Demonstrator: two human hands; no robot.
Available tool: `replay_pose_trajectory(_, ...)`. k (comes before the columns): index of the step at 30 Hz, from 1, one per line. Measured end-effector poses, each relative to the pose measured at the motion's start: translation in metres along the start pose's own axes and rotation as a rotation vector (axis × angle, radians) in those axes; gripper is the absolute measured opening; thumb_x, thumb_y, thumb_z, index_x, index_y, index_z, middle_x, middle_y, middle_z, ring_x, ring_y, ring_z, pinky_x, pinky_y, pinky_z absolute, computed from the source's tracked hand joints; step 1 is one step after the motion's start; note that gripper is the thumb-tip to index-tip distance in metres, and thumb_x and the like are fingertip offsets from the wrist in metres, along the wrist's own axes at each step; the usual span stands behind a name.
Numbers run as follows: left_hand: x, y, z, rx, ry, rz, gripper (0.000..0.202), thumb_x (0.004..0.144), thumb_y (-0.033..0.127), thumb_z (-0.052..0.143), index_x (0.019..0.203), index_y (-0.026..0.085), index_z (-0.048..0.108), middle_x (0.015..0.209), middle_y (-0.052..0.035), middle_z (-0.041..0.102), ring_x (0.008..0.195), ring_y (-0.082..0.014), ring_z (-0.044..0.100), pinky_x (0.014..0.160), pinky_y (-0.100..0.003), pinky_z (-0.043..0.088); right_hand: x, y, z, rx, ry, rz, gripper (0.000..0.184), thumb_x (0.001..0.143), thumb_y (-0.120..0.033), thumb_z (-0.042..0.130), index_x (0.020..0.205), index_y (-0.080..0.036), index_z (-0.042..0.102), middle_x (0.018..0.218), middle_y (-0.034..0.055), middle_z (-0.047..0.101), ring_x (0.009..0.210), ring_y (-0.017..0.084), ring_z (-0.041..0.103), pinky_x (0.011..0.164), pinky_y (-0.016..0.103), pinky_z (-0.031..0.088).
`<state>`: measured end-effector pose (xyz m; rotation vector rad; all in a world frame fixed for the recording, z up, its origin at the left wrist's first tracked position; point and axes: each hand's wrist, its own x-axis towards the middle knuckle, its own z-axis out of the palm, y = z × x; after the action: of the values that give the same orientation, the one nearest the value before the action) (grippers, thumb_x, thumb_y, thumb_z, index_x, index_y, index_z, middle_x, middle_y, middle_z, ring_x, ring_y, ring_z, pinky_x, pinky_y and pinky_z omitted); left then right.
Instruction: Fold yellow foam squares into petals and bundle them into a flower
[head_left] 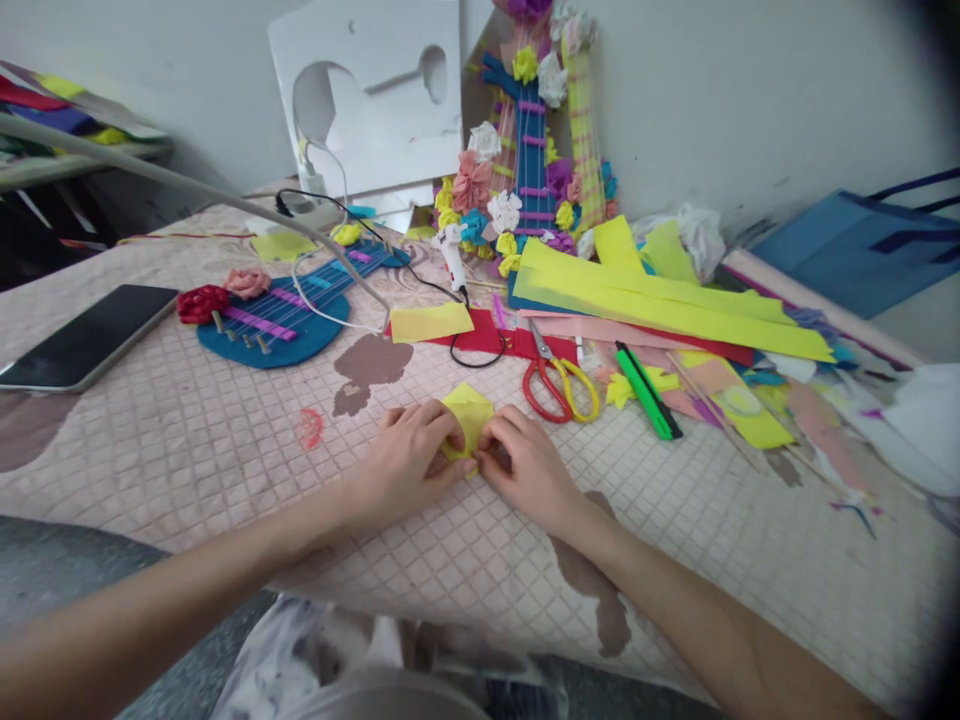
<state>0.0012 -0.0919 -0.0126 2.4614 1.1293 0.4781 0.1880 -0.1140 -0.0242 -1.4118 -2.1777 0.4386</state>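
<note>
A small folded piece of yellow paper (469, 412) lies on the quilted pink cover (225, 440) in front of me. My left hand (409, 460) pinches its left side with curled fingers. My right hand (525, 465) pinches its lower right edge, fingers pressed together. The two hands meet at the paper's near corner. Just to the right lie red and yellow scissors (559, 385) and a green utility knife (649, 390).
A blue paper guitar (289, 315) with paper roses lies at the left, beside a dark phone (86, 335). A tall flowered guitar model (529, 140), a white glue gun (454, 255) with black cord, long yellow paper strips (660, 300) and scraps crowd the back and right.
</note>
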Motion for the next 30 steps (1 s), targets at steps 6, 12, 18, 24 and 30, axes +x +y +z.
replay_pose_trajectory(6, -0.0013, 0.0082, 0.0111, 0.122, 0.112, -0.019, 0.022, 0.080, 0.039, 0.058, 0.085, 0.018, 0.052, 0.092, -0.0051, 0.056, 0.089, -0.0235, 0.051, 0.076, -0.038, 0.034, 0.0021, 0.0018, -0.0009, 0.078, 0.004, 0.007, 0.016, 0.075, -0.007, 0.058, 0.073, -0.019, 0.048, 0.079, 0.0000, 0.050, 0.073, 0.015, 0.050, 0.065, 0.029, 0.038)
replay_pose_trajectory(12, -0.0039, 0.0087, 0.0095, 0.084, 0.108, -0.024, 0.019, 0.075, 0.030, 0.062, 0.086, 0.019, 0.051, 0.094, -0.0044, 0.056, 0.093, -0.0233, 0.051, 0.079, -0.039, 0.034, 0.0030, 0.0015, -0.0016, 0.109, 0.017, 0.007, 0.016, 0.075, -0.007, 0.058, 0.073, -0.020, 0.049, 0.079, 0.0000, 0.049, 0.073, 0.015, 0.049, 0.062, 0.027, 0.038)
replay_pose_trajectory(18, -0.0038, 0.0073, 0.0087, 0.052, 0.105, -0.029, 0.019, 0.076, 0.032, 0.062, 0.086, 0.020, 0.052, 0.095, -0.0044, 0.056, 0.092, -0.0232, 0.052, 0.078, -0.039, 0.034, 0.0022, 0.0036, -0.0019, 0.134, 0.021, -0.009, 0.013, 0.077, -0.009, 0.056, 0.075, -0.020, 0.049, 0.080, 0.0008, 0.050, 0.074, 0.015, 0.050, 0.063, 0.028, 0.039)
replay_pose_trajectory(24, -0.0027, 0.0022, 0.0087, 0.018, 0.084, -0.025, 0.004, 0.084, 0.018, 0.049, 0.083, 0.019, 0.053, 0.089, -0.0021, 0.057, 0.085, -0.0195, 0.053, 0.077, -0.037, 0.033, 0.0022, 0.0026, -0.0040, 0.132, 0.007, 0.007, 0.014, 0.076, -0.009, 0.058, 0.074, -0.020, 0.050, 0.080, 0.0004, 0.050, 0.074, 0.015, 0.050, 0.063, 0.028, 0.039)
replay_pose_trajectory(30, -0.0022, 0.0024, 0.0100, 0.023, 0.105, -0.035, 0.006, 0.081, 0.014, 0.049, 0.083, 0.018, 0.053, 0.090, -0.0024, 0.058, 0.087, -0.0196, 0.053, 0.077, -0.037, 0.034, 0.0032, 0.0000, -0.0021, 0.119, 0.016, 0.014, 0.015, 0.076, -0.008, 0.057, 0.073, -0.020, 0.049, 0.078, 0.0005, 0.050, 0.073, 0.015, 0.050, 0.062, 0.027, 0.039)
